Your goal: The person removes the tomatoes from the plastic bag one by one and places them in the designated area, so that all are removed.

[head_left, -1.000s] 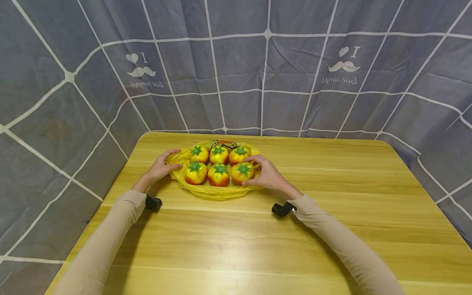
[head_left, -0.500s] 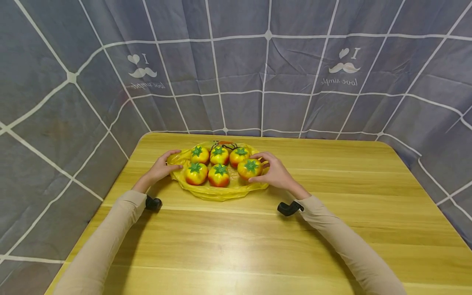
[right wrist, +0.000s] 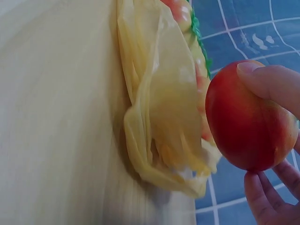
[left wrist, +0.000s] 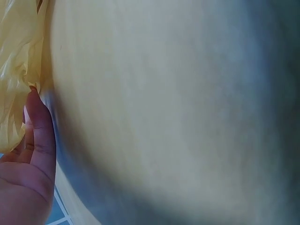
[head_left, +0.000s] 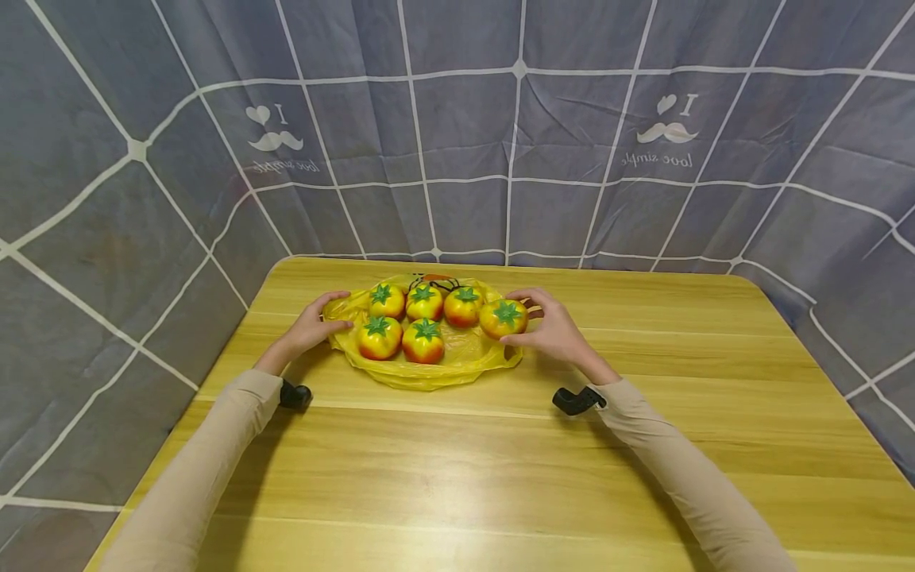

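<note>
Right hand [head_left: 554,327] pinches one yellow-red tomato [head_left: 504,318] between thumb and fingers, raised at the right edge of a yellow plastic bag [head_left: 429,377]. Left hand [head_left: 307,327] grips its left edge. Five more tomatoes [head_left: 423,342] sit on it; wooden surface [head_left: 443,477] beneath.

- I see six tomatoes [head_left: 423,348], yellow running to orange-red below, with green star-shaped leaves [head_left: 426,329]
- My feed shows a yellow bag [head_left: 429,376] with black and orange marks
- Bench [head_left: 443,469]: yellow-brown with wood-grain streaks
- Cloth backdrop [head_left: 461,119]: grey-blue with white grid lines, hearts and moustaches
- Sleeves [head_left: 203,461]: plain beige; wrist cameras [head_left: 572,402]: black
</note>
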`<state>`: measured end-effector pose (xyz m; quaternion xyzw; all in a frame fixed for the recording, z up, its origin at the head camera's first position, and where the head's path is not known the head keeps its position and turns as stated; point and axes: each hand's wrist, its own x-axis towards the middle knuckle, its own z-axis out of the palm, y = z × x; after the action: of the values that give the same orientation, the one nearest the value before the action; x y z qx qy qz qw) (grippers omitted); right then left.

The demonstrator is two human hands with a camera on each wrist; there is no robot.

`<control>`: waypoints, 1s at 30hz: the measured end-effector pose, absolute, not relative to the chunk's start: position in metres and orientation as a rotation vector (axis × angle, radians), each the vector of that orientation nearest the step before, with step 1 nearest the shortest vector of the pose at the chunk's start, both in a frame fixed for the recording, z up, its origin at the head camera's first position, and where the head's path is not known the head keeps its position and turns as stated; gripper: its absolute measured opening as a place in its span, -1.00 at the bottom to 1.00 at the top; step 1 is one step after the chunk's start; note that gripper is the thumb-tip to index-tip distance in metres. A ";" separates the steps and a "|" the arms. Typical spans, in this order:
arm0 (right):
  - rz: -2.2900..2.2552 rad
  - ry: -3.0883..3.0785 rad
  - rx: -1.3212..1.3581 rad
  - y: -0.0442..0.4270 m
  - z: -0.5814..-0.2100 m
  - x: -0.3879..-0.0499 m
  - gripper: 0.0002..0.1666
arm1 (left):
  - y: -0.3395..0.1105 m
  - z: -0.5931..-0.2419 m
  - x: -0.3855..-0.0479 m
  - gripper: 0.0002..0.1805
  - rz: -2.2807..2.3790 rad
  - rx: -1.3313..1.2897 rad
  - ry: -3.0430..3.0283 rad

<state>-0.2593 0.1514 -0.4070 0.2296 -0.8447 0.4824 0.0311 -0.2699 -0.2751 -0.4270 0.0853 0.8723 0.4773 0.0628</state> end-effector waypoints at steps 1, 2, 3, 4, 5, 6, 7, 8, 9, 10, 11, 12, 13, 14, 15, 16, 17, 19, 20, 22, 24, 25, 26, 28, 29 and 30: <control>1.489 -2.597 0.703 0.153 -0.407 -0.260 -0.21 | -0.275 -0.427 -0.270 -0.30 1.443 0.255 2.635; 1.492 -2.591 0.702 0.155 -0.407 -0.260 -0.21 | -0.275 -0.427 -0.270 -0.30 1.442 0.255 2.634; 1.489 -2.588 0.698 0.158 -0.407 -0.261 -0.21 | -0.275 -0.427 -0.269 -0.31 1.447 0.251 2.630; 1.488 -2.584 0.692 0.160 -0.407 -0.261 -0.22 | -0.276 -0.427 -0.269 -0.30 1.445 0.253 2.630; 1.481 -2.584 0.685 0.162 -0.407 -0.262 -0.22 | -0.276 -0.427 -0.269 -0.31 1.453 0.248 2.625; 1.473 -2.586 0.677 0.164 -0.406 -0.263 -0.22 | -0.276 -0.427 -0.269 -0.31 1.457 0.249 2.623; 1.467 -2.589 0.667 0.166 -0.407 -0.263 -0.22 | -0.276 -0.427 -0.269 -0.30 1.460 0.248 2.621; 1.461 -2.589 0.658 0.168 -0.406 -0.264 -0.21 | -0.277 -0.427 -0.269 -0.30 1.461 0.249 2.619; 1.456 -2.590 0.648 0.170 -0.406 -0.265 -0.21 | -0.277 -0.427 -0.268 -0.30 1.461 0.245 2.617; 1.455 -2.590 0.638 0.172 -0.406 -0.265 -0.20 | -0.277 -0.427 -0.268 -0.29 1.459 0.242 2.617; 1.453 -2.590 0.626 0.174 -0.406 -0.266 -0.20 | -0.276 -0.426 -0.268 -0.29 1.461 0.238 2.614; 1.455 -2.586 0.618 0.176 -0.405 -0.267 -0.19 | -0.276 -0.426 -0.267 -0.28 1.459 0.235 2.613; 1.457 -2.579 0.613 0.179 -0.405 -0.267 -0.18 | -0.276 -0.425 -0.267 -0.28 1.451 0.232 2.614; 1.466 -2.578 0.602 0.180 -0.402 -0.265 -0.18 | -0.274 -0.421 -0.265 -0.28 1.445 0.223 2.610; 1.471 -2.579 0.592 0.180 -0.397 -0.263 -0.19 | -0.271 -0.416 -0.261 -0.28 1.440 0.218 2.608; 1.476 -2.577 0.583 0.181 -0.395 -0.262 -0.19 | -0.269 -0.411 -0.259 -0.29 1.433 0.219 2.608; 1.474 -2.576 0.576 0.183 -0.395 -0.263 -0.19 | -0.268 -0.410 -0.258 -0.28 1.434 0.218 2.605; 1.466 -2.575 0.565 0.186 -0.395 -0.265 -0.19 | -0.268 -0.410 -0.259 -0.29 1.425 0.217 2.608; 1.461 -2.581 0.556 0.188 -0.395 -0.266 -0.19 | -0.268 -0.410 -0.259 -0.29 1.425 0.215 2.608; 1.444 -2.578 0.552 0.193 -0.403 -0.273 -0.18 | -0.272 -0.417 -0.265 -0.28 1.425 0.227 2.617; 1.418 -2.589 0.542 0.197 -0.404 -0.275 -0.18 | -0.275 -0.422 -0.268 -0.28 1.426 0.236 2.624; 1.413 -2.593 0.539 0.198 -0.405 -0.277 -0.18 | -0.275 -0.422 -0.268 -0.28 1.429 0.242 2.624; 1.421 -2.592 0.534 0.199 -0.405 -0.278 -0.18 | -0.275 -0.422 -0.268 -0.28 1.429 0.246 2.626; 1.430 -2.587 0.532 0.201 -0.407 -0.281 -0.17 | -0.275 -0.422 -0.268 -0.28 1.430 0.252 2.628; 1.437 -2.583 0.530 0.202 -0.409 -0.283 -0.16 | -0.275 -0.422 -0.268 -0.28 1.429 0.254 2.628; 1.447 -2.576 0.530 0.203 -0.410 -0.284 -0.15 | -0.275 -0.422 -0.268 -0.28 1.428 0.255 2.627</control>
<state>-0.2845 0.2030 -0.4104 0.1762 -0.8560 0.4810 0.0696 -0.2675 -0.2747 -0.4223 0.0846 0.8733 0.4747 0.0701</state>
